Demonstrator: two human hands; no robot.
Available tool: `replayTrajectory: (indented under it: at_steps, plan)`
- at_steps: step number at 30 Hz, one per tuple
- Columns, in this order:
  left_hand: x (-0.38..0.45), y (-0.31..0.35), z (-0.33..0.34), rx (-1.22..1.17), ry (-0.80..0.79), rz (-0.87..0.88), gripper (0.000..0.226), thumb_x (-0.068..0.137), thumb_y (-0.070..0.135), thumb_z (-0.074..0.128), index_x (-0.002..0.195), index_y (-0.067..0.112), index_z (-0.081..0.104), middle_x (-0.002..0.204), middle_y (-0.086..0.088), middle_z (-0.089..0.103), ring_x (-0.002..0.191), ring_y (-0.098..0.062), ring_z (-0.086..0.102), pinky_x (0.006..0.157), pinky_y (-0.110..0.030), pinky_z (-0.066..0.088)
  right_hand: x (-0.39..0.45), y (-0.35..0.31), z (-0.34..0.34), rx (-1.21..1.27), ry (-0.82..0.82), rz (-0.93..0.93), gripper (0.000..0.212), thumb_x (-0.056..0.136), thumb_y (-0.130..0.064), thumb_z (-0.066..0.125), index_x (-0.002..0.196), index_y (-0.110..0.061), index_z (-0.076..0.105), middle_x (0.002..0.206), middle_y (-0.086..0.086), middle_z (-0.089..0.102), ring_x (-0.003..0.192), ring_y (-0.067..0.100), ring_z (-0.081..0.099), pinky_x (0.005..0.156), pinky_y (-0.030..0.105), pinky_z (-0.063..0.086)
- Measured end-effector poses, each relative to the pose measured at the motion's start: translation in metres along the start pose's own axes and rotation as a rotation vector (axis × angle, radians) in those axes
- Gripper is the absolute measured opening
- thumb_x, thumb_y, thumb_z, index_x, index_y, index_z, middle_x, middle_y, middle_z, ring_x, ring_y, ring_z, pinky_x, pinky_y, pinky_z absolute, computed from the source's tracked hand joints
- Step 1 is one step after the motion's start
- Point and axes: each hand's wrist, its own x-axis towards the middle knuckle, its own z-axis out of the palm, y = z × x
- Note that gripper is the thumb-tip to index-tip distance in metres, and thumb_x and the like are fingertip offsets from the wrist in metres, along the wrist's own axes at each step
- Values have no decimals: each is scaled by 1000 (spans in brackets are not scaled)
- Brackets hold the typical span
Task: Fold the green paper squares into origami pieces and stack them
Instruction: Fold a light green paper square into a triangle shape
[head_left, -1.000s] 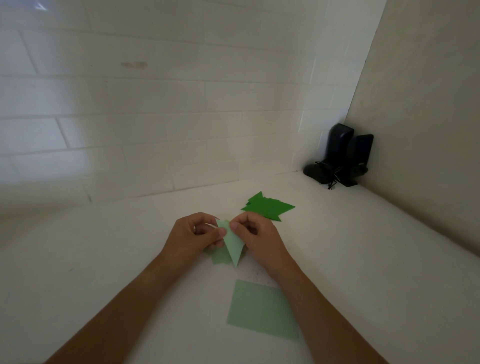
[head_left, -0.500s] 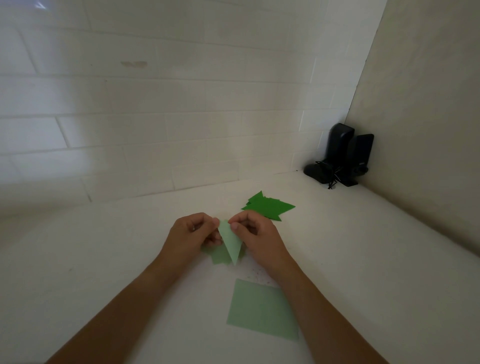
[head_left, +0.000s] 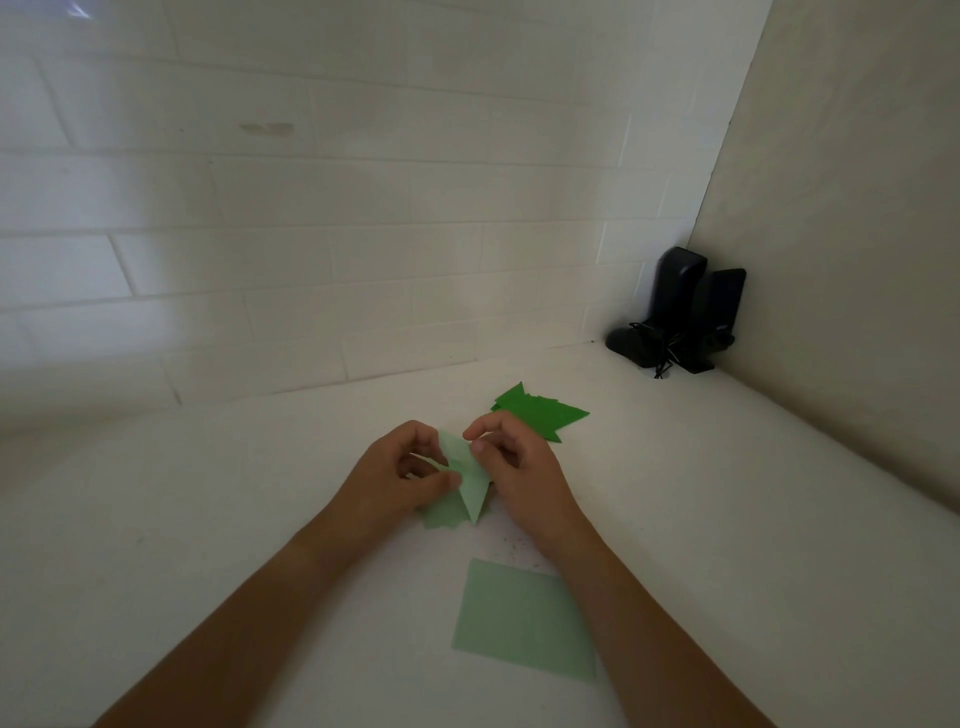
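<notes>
A pale green folded paper piece (head_left: 470, 486) with a point facing me sits between my hands just above the white counter. My left hand (head_left: 397, 475) pinches its left side, thumb on the front. My right hand (head_left: 514, 467) holds its right upper edge with curled fingers. Under it lies more pale green folded paper (head_left: 441, 517) on the counter. A flat pale green square (head_left: 524, 621) lies nearer to me. Behind my right hand rests a pile of dark green folded pieces (head_left: 540, 413).
The white counter (head_left: 208, 519) meets a white tiled wall at the back and a plain beige wall on the right. A pair of black speakers with a cable (head_left: 680, 317) stands in the far right corner.
My fingers have shifted on the pale green piece: the right index finger lifted, and the left thumb slid onto the paper's front. The piece tilted slightly.
</notes>
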Motion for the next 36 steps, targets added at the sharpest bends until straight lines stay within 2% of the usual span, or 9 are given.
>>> replayTrajectory:
  at_steps: [7,10,14,18,22,25,28,32,36]
  plan:
    - [2,-5,-1,23,29,10,19,88,-1,77,94,5,59,80,-3,71,71,-20,65,60,-33,51,1,1,1,-37,-8,-7,17,101,-15,62,95,-29,69,93,-6,70,84,14,64,77,34,53]
    - [3,-6,-1,55,37,42,21,88,-3,75,93,3,56,76,-1,68,67,-19,62,59,-34,51,0,-1,2,-35,-32,-19,7,100,-28,66,94,-25,68,89,-9,68,82,8,61,74,29,51]
    - [0,-2,1,65,31,106,22,84,5,76,94,2,57,82,-16,67,64,-16,62,54,-28,52,-2,-3,3,-28,-68,17,23,89,-50,74,95,-29,66,94,-6,70,84,10,63,76,33,52]
    - [-1,-2,1,86,25,136,17,85,0,74,92,4,59,84,-15,67,66,-14,63,56,-27,53,-2,-1,4,-70,-48,-3,15,92,-37,76,96,-27,66,95,-6,71,88,13,66,76,28,52]
    - [1,-5,2,114,27,119,21,87,-11,68,88,6,57,73,6,64,63,-9,58,57,-22,48,-1,-1,4,-86,-4,-52,7,98,-22,69,91,-20,68,87,-10,69,84,7,64,76,19,49]
    - [1,-6,1,112,15,129,15,88,-4,66,90,7,56,75,13,60,68,-9,55,62,-22,46,-1,-2,3,-120,21,-86,14,100,-18,65,86,-21,66,80,-14,65,76,1,58,72,13,43]
    - [0,-3,-1,84,30,150,15,80,5,60,93,8,56,81,8,57,72,-7,53,65,-18,43,-1,-2,3,-125,34,-87,18,101,-17,63,83,-20,65,76,-14,62,71,0,54,68,14,42]
    - [-1,-3,1,64,52,118,30,89,-13,53,103,13,59,87,-4,55,65,-6,47,59,-15,38,-1,-1,3,-103,34,-59,17,100,-19,65,84,-19,66,75,-11,64,69,2,54,66,16,43]
    - [-2,-3,1,47,60,122,47,85,-16,49,114,20,59,90,-4,58,70,-7,52,61,-18,42,-2,-1,3,-69,6,-38,12,99,-19,67,87,-19,67,81,3,70,71,6,57,67,19,45]
